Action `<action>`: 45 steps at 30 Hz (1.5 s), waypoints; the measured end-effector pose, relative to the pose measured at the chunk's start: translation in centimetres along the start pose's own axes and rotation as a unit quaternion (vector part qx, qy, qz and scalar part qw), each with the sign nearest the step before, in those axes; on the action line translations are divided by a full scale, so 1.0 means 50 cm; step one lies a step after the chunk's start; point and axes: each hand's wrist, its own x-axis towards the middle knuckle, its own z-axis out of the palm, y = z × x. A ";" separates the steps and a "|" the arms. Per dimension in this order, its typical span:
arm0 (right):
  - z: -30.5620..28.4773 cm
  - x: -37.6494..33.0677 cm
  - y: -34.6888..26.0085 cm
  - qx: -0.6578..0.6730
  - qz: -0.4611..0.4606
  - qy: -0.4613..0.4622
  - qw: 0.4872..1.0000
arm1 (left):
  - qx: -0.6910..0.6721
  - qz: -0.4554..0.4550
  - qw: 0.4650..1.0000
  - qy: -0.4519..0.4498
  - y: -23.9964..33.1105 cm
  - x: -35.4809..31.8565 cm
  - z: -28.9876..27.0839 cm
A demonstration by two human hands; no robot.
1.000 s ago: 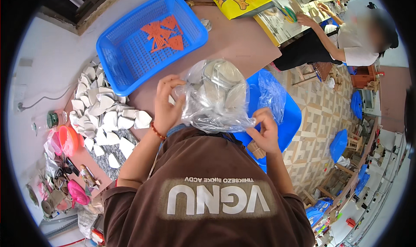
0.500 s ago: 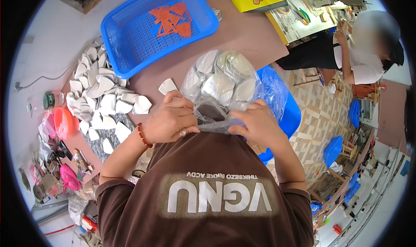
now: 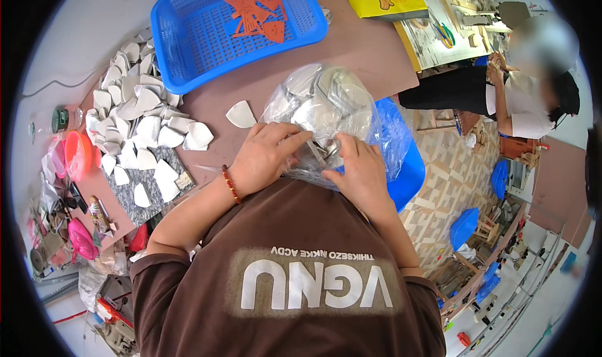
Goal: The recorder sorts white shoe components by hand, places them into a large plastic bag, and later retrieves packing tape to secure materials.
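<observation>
A clear plastic bag (image 3: 326, 100) filled with whitish, curved-edged flat pieces rests on the brown table edge, close against my shirt. My left hand (image 3: 269, 156) grips the near left side of the bag, fingers bent over the film and thumb hidden. On the near right side, my right hand (image 3: 360, 172) holds the film, with thumb and forefinger apart around the gathered part. The bag's mouth is crumpled between the hands. One loose whitish piece (image 3: 241, 114) lies on the table just beyond my left hand.
A heap of similar pieces (image 3: 135, 115) covers the table's left side, partly on a grey patterned board (image 3: 128, 203). A blue basket (image 3: 241, 75) with orange pieces stands at the back. A blue tub (image 3: 411, 181) sits below right. Another person (image 3: 517, 94) works at far right.
The bag's mouth was stretched open between my hands; now it is bunched together. Both hands have moved farther onto the bag, and the view has shifted slightly.
</observation>
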 end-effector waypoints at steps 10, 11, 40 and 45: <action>0.045 -0.002 -0.016 0.081 0.015 -0.089 0.993 | -0.118 -0.087 0.988 0.038 -0.010 -0.020 0.016; 0.042 -0.005 -0.016 0.110 0.042 -0.089 0.989 | -0.145 -0.104 0.983 0.038 -0.009 -0.021 0.019; 0.084 0.109 -0.072 0.188 -0.027 -0.054 0.980 | -0.571 -0.435 0.625 0.307 -0.226 -0.265 0.109; 0.083 0.109 -0.076 0.186 -0.020 -0.056 0.981 | -0.536 -0.438 0.652 0.310 -0.233 -0.262 0.123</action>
